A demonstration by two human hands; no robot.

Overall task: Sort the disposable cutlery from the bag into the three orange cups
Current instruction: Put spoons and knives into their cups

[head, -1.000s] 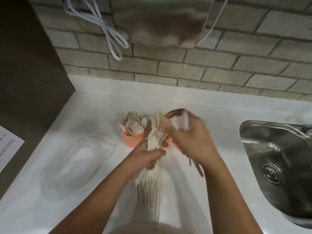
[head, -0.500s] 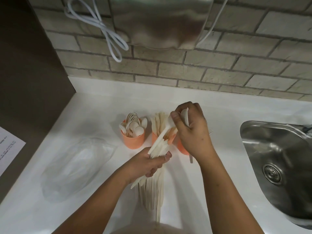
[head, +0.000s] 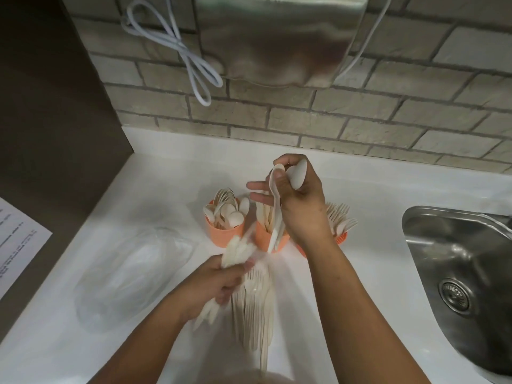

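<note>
Three orange cups stand in a row on the white counter. The left cup point(head: 225, 236) holds spoons, the middle cup point(head: 263, 241) holds knives, and the right cup point(head: 341, 237), partly hidden by my right wrist, holds forks. My right hand point(head: 300, 200) is raised above the middle cup and pinches two white spoons point(head: 275, 209), their handles hanging down over that cup. My left hand point(head: 219, 281) grips a tilted bundle of white cutlery point(head: 238, 252) in front of the cups. A pile of loose cutlery point(head: 256, 309) lies on the counter below that hand.
The clear plastic bag point(head: 133, 275) lies flattened at the left. A steel sink point(head: 460, 275) is sunk into the counter at the right. A sheet of paper point(head: 16, 239) lies at the far left. On the brick wall hang a metal dispenser point(head: 277, 37) and a looped white cable point(head: 188, 59).
My right hand lifted higher above the middle cup with the spoons. My left hand tipped its bundle to the left and lower, away from the cups.
</note>
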